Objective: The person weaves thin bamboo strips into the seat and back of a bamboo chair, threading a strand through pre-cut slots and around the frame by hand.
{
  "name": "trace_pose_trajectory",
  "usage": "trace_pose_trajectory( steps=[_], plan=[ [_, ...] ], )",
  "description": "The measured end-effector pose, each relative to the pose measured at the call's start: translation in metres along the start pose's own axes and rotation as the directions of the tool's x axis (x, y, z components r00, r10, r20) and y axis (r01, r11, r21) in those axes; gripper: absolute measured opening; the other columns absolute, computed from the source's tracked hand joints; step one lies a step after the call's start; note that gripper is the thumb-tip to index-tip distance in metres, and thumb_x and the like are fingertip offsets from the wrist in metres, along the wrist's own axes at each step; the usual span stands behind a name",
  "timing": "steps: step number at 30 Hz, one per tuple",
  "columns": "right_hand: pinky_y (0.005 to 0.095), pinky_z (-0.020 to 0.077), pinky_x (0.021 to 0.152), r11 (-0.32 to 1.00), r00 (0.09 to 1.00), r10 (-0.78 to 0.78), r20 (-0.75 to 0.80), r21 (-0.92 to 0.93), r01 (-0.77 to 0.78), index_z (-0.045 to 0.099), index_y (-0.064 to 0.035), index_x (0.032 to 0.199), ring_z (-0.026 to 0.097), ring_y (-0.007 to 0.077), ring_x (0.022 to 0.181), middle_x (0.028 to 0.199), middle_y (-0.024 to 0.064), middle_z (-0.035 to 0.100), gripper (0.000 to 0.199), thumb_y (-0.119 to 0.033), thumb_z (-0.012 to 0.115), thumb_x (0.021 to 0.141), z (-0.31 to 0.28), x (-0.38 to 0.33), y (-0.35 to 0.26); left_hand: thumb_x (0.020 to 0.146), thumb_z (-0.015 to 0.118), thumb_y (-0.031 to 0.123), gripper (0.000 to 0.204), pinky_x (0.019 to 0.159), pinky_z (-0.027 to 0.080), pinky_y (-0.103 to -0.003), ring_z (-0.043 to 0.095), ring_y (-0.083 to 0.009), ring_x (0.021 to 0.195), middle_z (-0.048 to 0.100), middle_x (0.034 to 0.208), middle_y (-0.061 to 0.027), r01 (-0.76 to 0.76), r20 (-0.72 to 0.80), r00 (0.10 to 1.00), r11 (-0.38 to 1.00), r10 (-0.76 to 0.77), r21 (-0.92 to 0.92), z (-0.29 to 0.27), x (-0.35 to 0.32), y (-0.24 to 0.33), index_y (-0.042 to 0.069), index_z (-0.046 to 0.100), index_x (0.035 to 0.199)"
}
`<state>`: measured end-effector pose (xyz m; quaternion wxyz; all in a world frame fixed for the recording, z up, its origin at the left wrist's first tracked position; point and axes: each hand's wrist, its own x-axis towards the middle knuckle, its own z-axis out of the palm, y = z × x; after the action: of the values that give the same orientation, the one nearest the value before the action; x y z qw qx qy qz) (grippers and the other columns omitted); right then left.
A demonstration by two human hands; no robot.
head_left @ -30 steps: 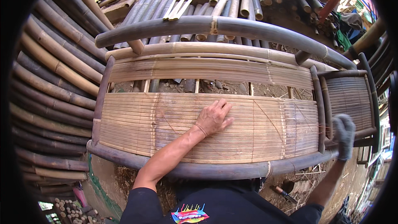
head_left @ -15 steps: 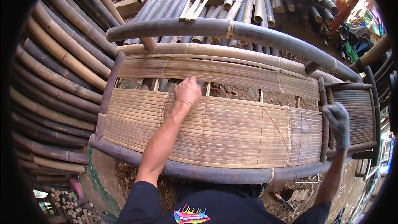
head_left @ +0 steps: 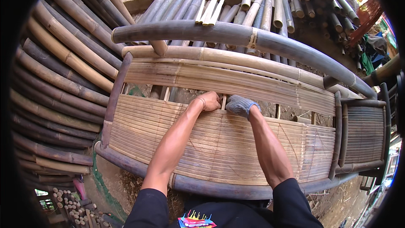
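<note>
A bamboo bench fills the view, with a slatted seat (head_left: 219, 143) and a slatted backrest (head_left: 236, 80). My bare left hand (head_left: 209, 100) and my grey-gloved right hand (head_left: 239, 105) meet at the seat's back edge, in the gap below the backrest. Both have their fingers curled on a thin upright bamboo slat (head_left: 223, 100) that stands between them. The fingertips are hidden behind the seat edge. Both forearms lie across the seat.
A thick dark bamboo top rail (head_left: 253, 38) curves over the backrest. Stacked bamboo poles (head_left: 63, 71) line the left side, with more poles (head_left: 270, 0) behind. A slatted armrest panel (head_left: 365, 133) is at the right. Cut pole ends (head_left: 67, 202) lie at lower left.
My left hand slid from the middle of the seat up to its back edge. My right hand left the right armrest and came in beside it at the slat.
</note>
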<state>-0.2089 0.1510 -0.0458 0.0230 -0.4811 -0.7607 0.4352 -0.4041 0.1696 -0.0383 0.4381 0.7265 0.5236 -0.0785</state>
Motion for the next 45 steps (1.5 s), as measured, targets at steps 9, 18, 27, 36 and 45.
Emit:
trace_pose_trajectory(
  steps=[9, 18, 27, 36, 45],
  plan=[
    [0.0419, 0.0510, 0.095, 0.971, 0.693, -0.220, -0.687, -0.088, 0.221, 0.069, -0.0092, 0.121, 0.063, 0.0334, 0.108, 0.119, 0.0164, 0.066, 0.040, -0.024, 0.075, 0.084, 0.021, -0.076, -0.049, 0.086, 0.074, 0.016, 0.016, 0.079, 0.051, -0.028, 0.066, -0.0130, 0.084, 0.075, 0.085, -0.0076, -0.172, -0.337, 0.942, 0.841, -0.013, -0.513, -0.009, -0.073, 0.008, 0.001, 0.078, 0.091],
    [0.0389, 0.0476, 0.070, 0.904, 0.787, -0.245, -0.567, 0.158, 0.396, 0.066, -0.0030, 0.082, 0.057, 0.0259, 0.075, 0.074, 0.0096, 0.058, 0.018, -0.018, 0.071, 0.092, -0.005, -0.207, -0.095, 0.087, 0.073, 0.024, 0.049, 0.105, 0.047, -0.039, 0.060, -0.0313, 0.117, 0.066, 0.113, -0.0151, -0.399, -0.625, 0.700, 0.915, 0.346, 0.059, 0.022, -0.110, 0.052, 0.004, 0.060, 0.130],
    [0.0336, 0.0517, 0.053, 0.461, 0.841, 0.539, -0.050, 0.853, -0.245, 0.067, -0.0013, 0.096, 0.060, 0.0174, 0.055, 0.073, 0.0069, 0.065, 0.067, -0.063, 0.042, 0.102, -0.038, -0.207, -0.055, 0.087, 0.066, 0.016, 0.010, 0.069, 0.053, -0.034, 0.062, -0.0190, 0.084, 0.056, 0.082, -0.0037, -0.818, -0.312, 0.395, 0.485, 0.864, 0.309, 0.123, -0.185, 0.154, 0.009, 0.059, 0.085],
    [0.0327, 0.0526, 0.081, 0.862, 0.723, -0.004, -0.691, 0.364, 0.353, 0.072, -0.0019, 0.097, 0.066, 0.0166, 0.086, 0.081, 0.0064, 0.069, 0.033, -0.029, 0.054, 0.103, -0.051, -0.146, -0.093, 0.101, 0.051, 0.042, 0.047, 0.106, 0.043, -0.048, 0.062, -0.0347, 0.116, 0.067, 0.123, -0.0196, -0.409, -0.779, 0.526, 0.904, 0.343, 0.122, 0.027, -0.126, 0.056, 0.004, 0.066, 0.123],
    [0.0444, 0.0569, 0.073, 0.927, 0.920, 0.364, -0.145, -0.038, -0.373, 0.070, -0.0013, 0.082, 0.065, 0.0284, 0.063, 0.081, 0.0195, 0.072, 0.055, -0.042, 0.041, 0.105, -0.082, -0.137, -0.076, 0.100, 0.046, 0.057, 0.051, 0.103, 0.029, -0.057, 0.064, -0.0345, 0.110, 0.073, 0.111, -0.0130, 0.023, -0.086, 0.996, 0.996, -0.015, 0.087, 0.003, -0.068, 0.001, 0.017, 0.076, 0.108]
  ],
)
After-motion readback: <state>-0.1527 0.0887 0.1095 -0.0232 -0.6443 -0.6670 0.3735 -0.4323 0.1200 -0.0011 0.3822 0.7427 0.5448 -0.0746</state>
